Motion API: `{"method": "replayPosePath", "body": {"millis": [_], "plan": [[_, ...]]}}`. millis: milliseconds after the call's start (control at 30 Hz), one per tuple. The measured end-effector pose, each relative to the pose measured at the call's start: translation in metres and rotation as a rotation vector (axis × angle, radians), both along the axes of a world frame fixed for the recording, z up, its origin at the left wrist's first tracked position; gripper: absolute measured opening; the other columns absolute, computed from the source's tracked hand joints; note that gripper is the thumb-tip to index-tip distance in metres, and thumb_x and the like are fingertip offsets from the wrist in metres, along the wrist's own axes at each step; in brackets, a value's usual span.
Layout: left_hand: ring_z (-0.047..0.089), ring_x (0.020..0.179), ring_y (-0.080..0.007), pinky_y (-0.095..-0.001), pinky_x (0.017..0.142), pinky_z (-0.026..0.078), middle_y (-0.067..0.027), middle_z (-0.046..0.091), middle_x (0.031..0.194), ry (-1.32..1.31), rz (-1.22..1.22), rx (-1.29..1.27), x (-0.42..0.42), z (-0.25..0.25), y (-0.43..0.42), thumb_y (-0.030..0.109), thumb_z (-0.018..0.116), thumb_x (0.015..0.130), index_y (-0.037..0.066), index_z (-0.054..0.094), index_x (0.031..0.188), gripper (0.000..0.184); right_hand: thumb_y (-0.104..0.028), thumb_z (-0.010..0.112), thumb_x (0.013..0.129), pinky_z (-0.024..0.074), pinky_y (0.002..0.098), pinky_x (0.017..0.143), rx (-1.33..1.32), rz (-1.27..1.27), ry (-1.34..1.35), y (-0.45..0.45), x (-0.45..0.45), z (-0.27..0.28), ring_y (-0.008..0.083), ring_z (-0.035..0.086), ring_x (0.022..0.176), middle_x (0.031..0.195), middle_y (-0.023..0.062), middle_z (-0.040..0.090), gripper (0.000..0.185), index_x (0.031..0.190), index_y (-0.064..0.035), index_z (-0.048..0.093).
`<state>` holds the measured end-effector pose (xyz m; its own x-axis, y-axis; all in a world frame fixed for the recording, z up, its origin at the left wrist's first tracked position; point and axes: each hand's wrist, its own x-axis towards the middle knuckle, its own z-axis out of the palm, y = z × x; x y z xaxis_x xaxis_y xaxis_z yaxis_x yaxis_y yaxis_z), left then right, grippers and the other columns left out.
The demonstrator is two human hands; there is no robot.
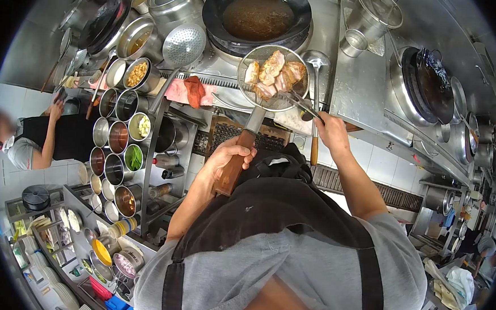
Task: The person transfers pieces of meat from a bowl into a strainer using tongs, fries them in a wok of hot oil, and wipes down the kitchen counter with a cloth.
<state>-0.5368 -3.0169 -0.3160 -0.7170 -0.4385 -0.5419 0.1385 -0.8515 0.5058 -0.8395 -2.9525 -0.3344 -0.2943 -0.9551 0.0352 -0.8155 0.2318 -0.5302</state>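
My left hand (231, 158) is wrapped round the wooden handle (236, 174) of a mesh strainer (243, 69), held level in front of the stove. Several browned pieces of meat (271, 71) lie in its mesh bowl. My right hand (333, 133) grips metal tongs (305, 107), whose tips touch the meat at the near right of the bowl. Just beyond the strainer sits a large black wok (211, 16) with dark brown liquid (257, 16) in it.
A perforated ladle (184, 44) rests left of the wok, a long-handled ladle (317, 65) to its right. Containers of ingredients (136, 157) fill a rack at left. Another person (27, 147) stands beyond it. A second wok (428, 86) is at right.
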Motion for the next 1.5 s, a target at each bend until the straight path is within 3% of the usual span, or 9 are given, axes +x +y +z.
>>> {"method": "replayPosePath", "body": {"millis": [433,500,833,967,1000,1133,1267,1333,1500], "plan": [[0.052,0.065,-0.0148,-0.0271,0.053,0.045,-0.0117,0.055,0.084,-0.002,0.012,-0.003,0.001,-0.003,0.004,0.002,0.058,0.075,-0.003,0.051,0.100,0.026,-0.017,0.061,0.082,0.0461,0.0450,0.067,0.048,0.015,0.019,0.022,-0.015,0.040,0.0400,0.060,0.075,0.075,0.0217,0.062,0.019,0.091,-0.0006,0.064],[0.052,0.065,-0.0147,-0.0271,0.053,0.046,-0.0117,0.055,0.084,0.019,0.005,-0.002,0.003,-0.004,0.005,0.002,0.058,0.075,-0.003,0.051,0.100,0.026,-0.020,0.062,0.082,0.0463,0.0451,0.068,0.084,-0.075,-0.126,0.022,-0.017,0.054,0.0401,0.060,0.076,0.077,0.0229,0.062,0.023,0.094,-0.0004,0.064],[0.052,0.065,-0.0148,-0.0267,0.051,0.046,-0.0120,0.054,0.083,0.037,0.011,-0.024,0.006,-0.002,0.010,0.000,0.057,0.074,-0.004,0.048,0.103,0.030,-0.026,0.060,0.082,0.0465,0.0447,0.075,0.140,-0.093,-0.166,-0.028,-0.033,0.009,0.0394,0.060,0.080,0.079,0.0222,0.063,0.028,0.096,-0.0027,0.066],[0.052,0.065,-0.0156,-0.0268,0.051,0.046,-0.0130,0.055,0.083,0.056,0.041,0.010,0.010,0.002,0.011,-0.001,0.057,0.074,-0.004,0.048,0.103,0.030,-0.024,0.061,0.083,0.0476,0.0364,0.067,0.192,-0.088,-0.234,-0.024,-0.050,0.033,0.0266,0.062,0.068,0.071,0.0148,0.065,0.026,0.097,-0.0028,0.067],[0.052,0.065,-0.0156,-0.0268,0.051,0.046,-0.0130,0.055,0.083,0.058,0.046,0.011,0.011,0.001,0.011,-0.001,0.057,0.074,-0.004,0.048,0.103,0.030,-0.024,0.061,0.083,0.0454,0.0326,0.055,0.173,-0.060,-0.222,-0.022,-0.058,0.039,0.0180,0.057,0.054,0.066,0.0091,0.063,0.026,0.097,-0.0019,0.067],[0.052,0.065,-0.0163,-0.0275,0.052,0.046,-0.0142,0.055,0.084,0.040,0.030,0.006,0.014,-0.010,0.012,-0.001,0.057,0.074,-0.004,0.048,0.103,0.030,-0.024,0.060,0.084,0.0341,0.0297,0.036,0.330,-0.112,-0.378,-0.032,-0.076,0.043,0.0102,0.042,0.038,0.061,0.0036,0.057,0.026,0.093,-0.0014,0.068],[0.053,0.066,-0.0162,-0.0278,0.052,0.047,-0.0142,0.056,0.084,0.026,0.035,0.014,0.012,-0.015,0.011,-0.001,0.057,0.075,-0.004,0.049,0.102,0.029,-0.024,0.061,0.082,0.0393,0.0312,0.042,0.398,-0.078,-0.362,-0.040,-0.074,0.038,0.0135,0.049,0.044,0.062,0.0057,0.059,0.027,0.093,-0.0004,0.067],[0.053,0.066,-0.0161,-0.0278,0.052,0.047,-0.0140,0.056,0.084,0.019,0.044,0.003,0.011,-0.012,0.010,-0.001,0.057,0.075,-0.004,0.049,0.102,0.028,-0.023,0.061,0.081,0.0447,0.0338,0.052,0.277,0.010,-0.222,-0.035,-0.068,0.040,0.0179,0.056,0.054,0.065,0.0082,0.062,0.026,0.094,-0.0007,0.067],[0.052,0.066,-0.0159,-0.0276,0.052,0.047,-0.0137,0.056,0.084,-0.011,0.073,-0.020,0.012,-0.003,0.011,-0.001,0.057,0.074,-0.004,0.049,0.101,0.028,-0.025,0.062,0.082,0.0448,0.0348,0.059,0.112,-0.043,-0.153,-0.030,-0.053,0.066,0.0202,0.058,0.059,0.063,0.0114,0.061,0.030,0.102,-0.0021,0.066]]}}
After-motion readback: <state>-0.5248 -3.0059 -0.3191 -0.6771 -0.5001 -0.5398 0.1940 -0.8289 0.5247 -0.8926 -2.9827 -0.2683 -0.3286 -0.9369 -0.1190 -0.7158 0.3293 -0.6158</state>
